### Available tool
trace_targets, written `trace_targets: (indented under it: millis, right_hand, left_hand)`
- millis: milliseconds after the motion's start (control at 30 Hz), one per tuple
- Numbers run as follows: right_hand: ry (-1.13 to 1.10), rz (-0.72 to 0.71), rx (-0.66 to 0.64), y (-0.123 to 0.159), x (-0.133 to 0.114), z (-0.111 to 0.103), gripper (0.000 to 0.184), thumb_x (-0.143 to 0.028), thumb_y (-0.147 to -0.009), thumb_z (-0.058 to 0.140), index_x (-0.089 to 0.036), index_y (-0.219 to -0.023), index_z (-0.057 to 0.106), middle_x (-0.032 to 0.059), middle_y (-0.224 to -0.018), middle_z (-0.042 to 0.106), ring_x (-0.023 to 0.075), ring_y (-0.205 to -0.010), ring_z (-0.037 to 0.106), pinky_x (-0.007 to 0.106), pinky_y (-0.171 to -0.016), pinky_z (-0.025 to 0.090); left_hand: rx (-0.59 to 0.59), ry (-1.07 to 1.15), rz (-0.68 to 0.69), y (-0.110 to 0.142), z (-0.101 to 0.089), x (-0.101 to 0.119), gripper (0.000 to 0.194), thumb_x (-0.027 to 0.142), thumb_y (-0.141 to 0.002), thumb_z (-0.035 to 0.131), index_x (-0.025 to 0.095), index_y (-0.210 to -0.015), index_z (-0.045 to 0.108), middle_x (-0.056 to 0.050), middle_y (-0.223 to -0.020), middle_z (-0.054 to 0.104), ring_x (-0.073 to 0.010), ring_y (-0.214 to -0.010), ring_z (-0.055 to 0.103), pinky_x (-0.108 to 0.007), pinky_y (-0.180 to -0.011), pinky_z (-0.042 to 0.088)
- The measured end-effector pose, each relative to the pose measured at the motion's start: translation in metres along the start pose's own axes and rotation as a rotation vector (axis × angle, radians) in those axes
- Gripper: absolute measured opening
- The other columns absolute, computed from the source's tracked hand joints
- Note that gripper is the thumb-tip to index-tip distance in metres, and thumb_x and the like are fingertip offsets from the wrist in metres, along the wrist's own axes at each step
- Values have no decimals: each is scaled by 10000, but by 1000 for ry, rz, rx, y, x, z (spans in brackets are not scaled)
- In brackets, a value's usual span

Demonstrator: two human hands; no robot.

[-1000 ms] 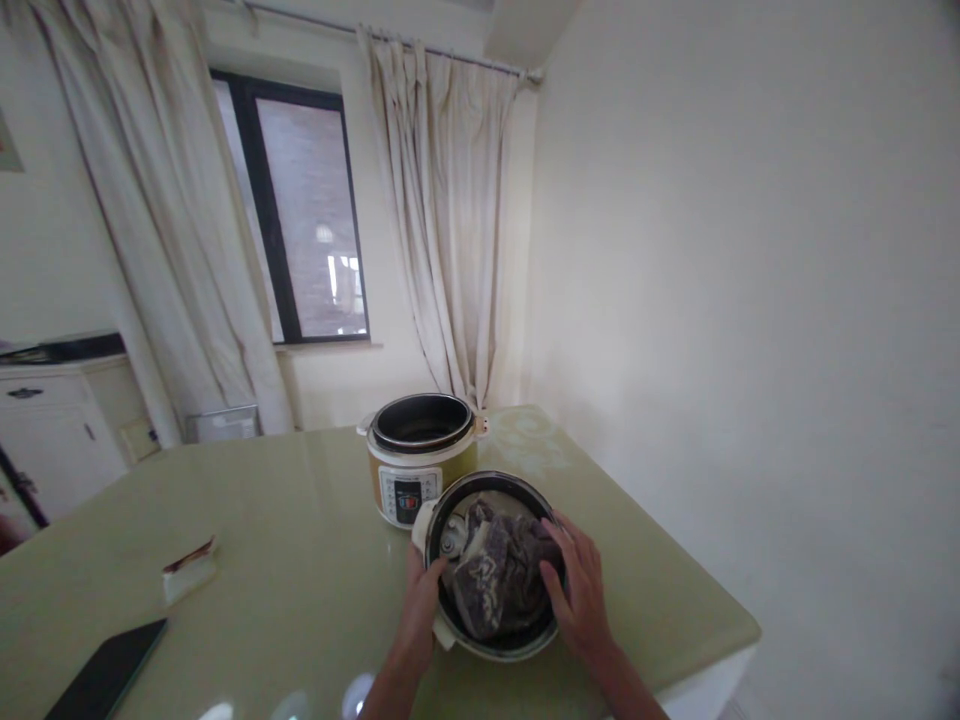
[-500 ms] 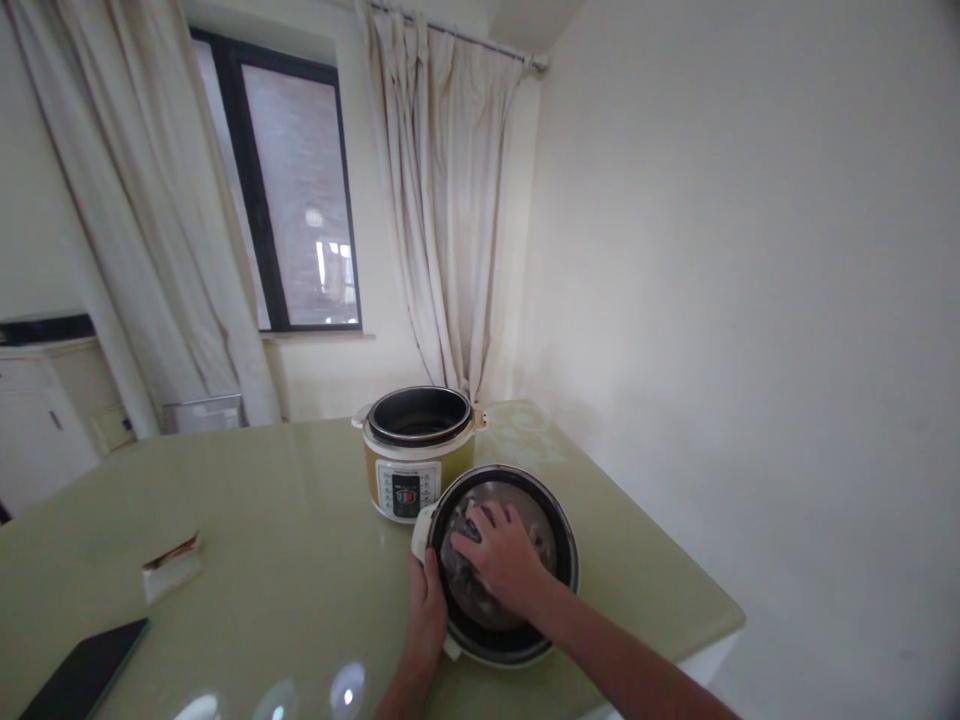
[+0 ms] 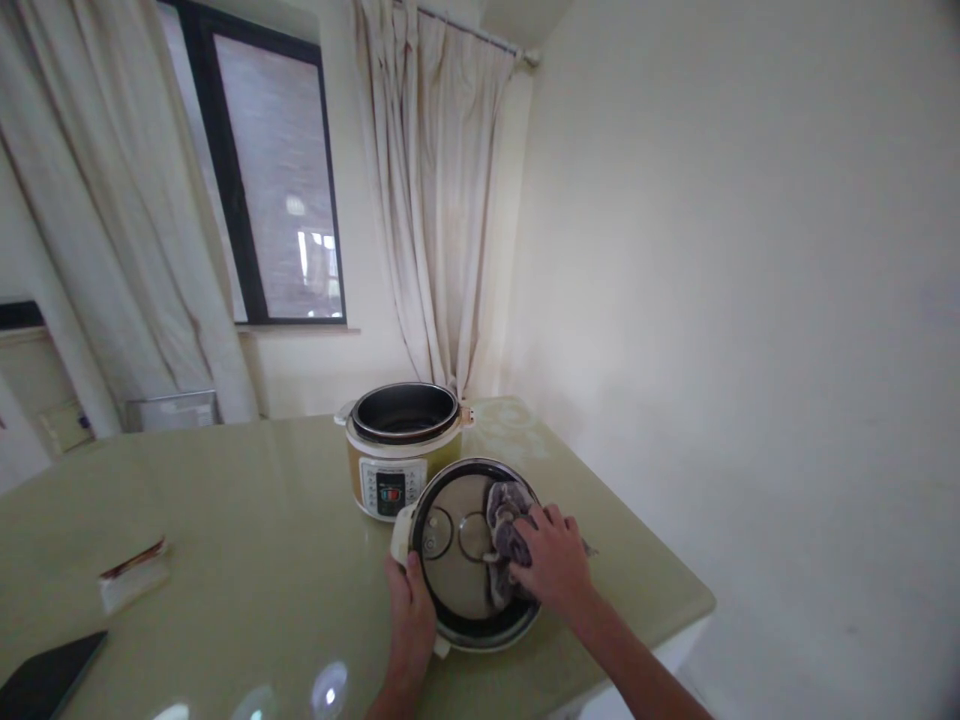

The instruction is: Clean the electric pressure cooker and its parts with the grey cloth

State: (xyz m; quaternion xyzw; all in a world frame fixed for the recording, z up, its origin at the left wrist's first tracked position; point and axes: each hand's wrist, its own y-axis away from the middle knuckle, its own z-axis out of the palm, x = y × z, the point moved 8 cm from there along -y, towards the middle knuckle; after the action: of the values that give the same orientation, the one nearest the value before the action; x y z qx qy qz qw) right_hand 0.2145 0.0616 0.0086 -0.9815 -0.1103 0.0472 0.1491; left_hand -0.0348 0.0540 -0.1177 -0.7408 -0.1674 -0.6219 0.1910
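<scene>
Sweeping rightward, the right hand (image 3: 556, 562) is pinching a cloth (image 3: 504, 498), apparently widening the wipe. Left hand (image 3: 411, 620) is clasping the lid (image 3: 454, 580).

At lower centre we see a purplish-grey cloth (image 3: 511, 540) with paler patches, a silver-grey lid (image 3: 459, 590) ringed in black, and a white and gold cooker (image 3: 442, 460) with a black pot (image 3: 405, 418). Across the lower frame our table (image 3: 247, 540) is pale green; at upper left, we see a cream curtain (image 3: 112, 220).
</scene>
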Motion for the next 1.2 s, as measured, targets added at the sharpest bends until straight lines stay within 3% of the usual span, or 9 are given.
trace_targets:
  millis: [200,367,500,600,733,800,933,1100,1200]
  right_hand:
    - [-269,-99,-152,26,-60,30,383,-469,-721,819,-269,-1044,770,86,-1123,702,331,-1127,593,431,-984,457]
    - [-489,-138,-50,0,-114,33,423,-363,-730,815,-257,-1130,726,61,-1150,659,278,-1118,592,376,-1005,458]
    - [-479,-128,-41,0,-108,38,421,-342,-755,820,-275,-1162,731,68,-1194,652,288,-1156,583,393,-1025,455]
    - [-285,-155,-149,7,-74,39,405,-374,-745,856,-306,-1132,754,70,-1188,673,323,-1157,586,424,-975,473]
    - [45,-123,-90,-6,-18,11,424,-313,-786,868,-311,-1190,741,115,-1327,655,371,-1220,554,498,-984,455]
    - [135,-113,-12,-22,-6,-7,462,-314,-810,865,-308,-1247,715,128,-1359,641,370,-1227,543,508,-983,450]
    - [143,-177,112,-59,-33,-23,492,-361,-861,831,-288,-1321,670,140,-1352,632,359,-1225,521,510,-998,435]
    - [-99,-267,121,-79,-101,-4,463,-453,-886,784,-280,-1304,684,132,-1346,621,347,-1246,511,497,-1046,424]
    - [-259,-306,45,-70,-116,9,431,-481,-870,771,-289,-1252,718,92,-1260,642,306,-1207,545,436,-1064,431]
  left_hand:
    - [-43,102,53,5,-3,28,788,676,-1036,223,183,-1648,181,-163,-1726,308,-268,-1607,306,-356,-1289,306]
    - [-54,149,36,6,-6,35,724,630,-1055,162,205,-1632,261,-129,-1695,390,-281,-1588,352,-395,-1296,319]
    - [50,73,63,8,-14,34,699,582,-1055,211,184,-1629,241,-160,-1667,422,-296,-1562,398,-408,-1258,390]
    - [94,33,78,11,-16,32,724,598,-1054,217,153,-1624,244,-193,-1673,394,-300,-1562,391,-388,-1261,374]
    - [104,72,83,10,-12,26,791,659,-1042,242,135,-1634,222,-224,-1685,357,-299,-1575,360,-392,-1260,363]
    - [103,94,107,7,-9,25,838,688,-1031,258,100,-1626,228,-255,-1663,373,-305,-1566,369,-394,-1253,368]
    - [98,103,165,4,-6,24,861,722,-1018,278,87,-1600,292,-256,-1629,422,-301,-1532,415,-385,-1255,357]
    - [117,109,160,4,-8,16,901,749,-1007,296,101,-1630,257,-255,-1656,387,-325,-1536,408,-436,-1259,354]
    - [155,104,140,5,-11,11,955,763,-992,325,67,-1641,234,-288,-1649,380,-358,-1504,444,-478,-1236,385]
